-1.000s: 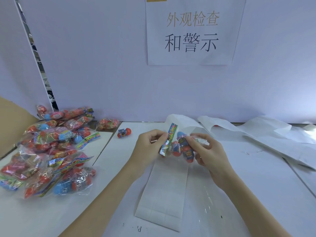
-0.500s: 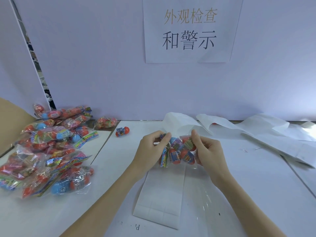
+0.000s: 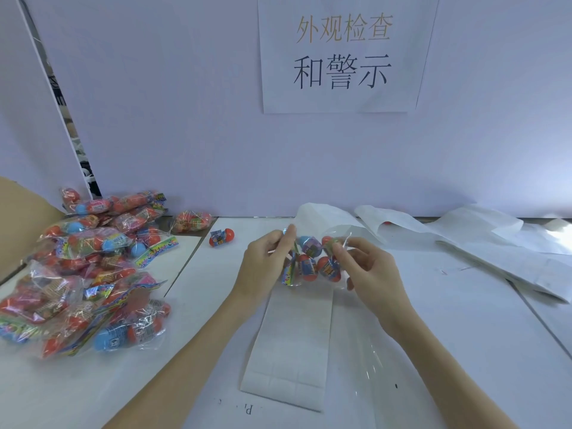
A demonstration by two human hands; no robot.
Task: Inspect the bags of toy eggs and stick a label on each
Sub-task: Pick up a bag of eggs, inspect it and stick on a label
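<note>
A clear bag of red and blue toy eggs [image 3: 311, 258] hangs above the table between both hands. My left hand [image 3: 263, 264] pinches its left side by the colourful header card. My right hand [image 3: 366, 267] pinches the bag's right upper corner between thumb and fingers. Under the bag lies a white sheet of labels [image 3: 294, 342], stretching toward me. A large pile of bagged toy eggs [image 3: 89, 274] covers the table's left side.
A single loose red egg [image 3: 221, 237] lies left of my left hand. Crumpled white backing paper [image 3: 483, 239] trails across the back right. A brown cardboard box flap [image 3: 21, 218] stands at the far left. A paper sign [image 3: 342, 54] hangs on the wall.
The bag has been turned from hanging upright to lying crosswise between my hands. My hands have spread apart, and the right hand shifted to the bag's right corner.
</note>
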